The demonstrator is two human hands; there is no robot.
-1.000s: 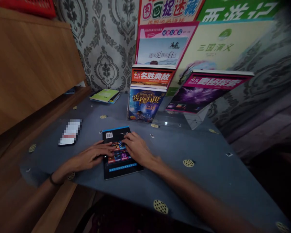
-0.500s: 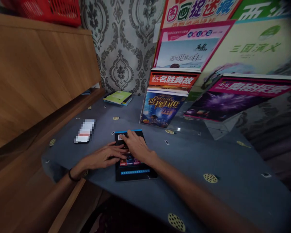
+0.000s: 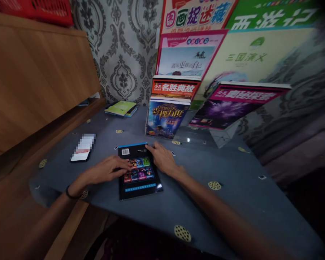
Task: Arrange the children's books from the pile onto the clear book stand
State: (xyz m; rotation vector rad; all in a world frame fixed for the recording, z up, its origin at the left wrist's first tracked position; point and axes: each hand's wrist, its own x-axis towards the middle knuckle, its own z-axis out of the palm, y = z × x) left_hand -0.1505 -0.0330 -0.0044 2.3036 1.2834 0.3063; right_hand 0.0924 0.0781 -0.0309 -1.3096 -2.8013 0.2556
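On gry tbl (image 3: 233, 162) — blk bk (image 3: 141, 173), wallpaper (image 3: 123, 77) behind

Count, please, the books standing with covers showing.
7: orange book at top, green book at top right, pink-edged book below the orange, pale book beside it, red-topped book lower, blue book lowest, purple book front right. Others may hide behind.

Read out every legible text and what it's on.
"图画捉迷藏": pale-orange book
"西游记": green book
"三国演义": pale-green book
"遇见更棒的自己": pink-edged book
"少儿 名胜典故": orange-red book
"CHARLIE 查理九世": blue book
"少儿 奥秘探索": purple book
Too small or blurred: other cover print, black book lettering. Phone screen: pixelated.
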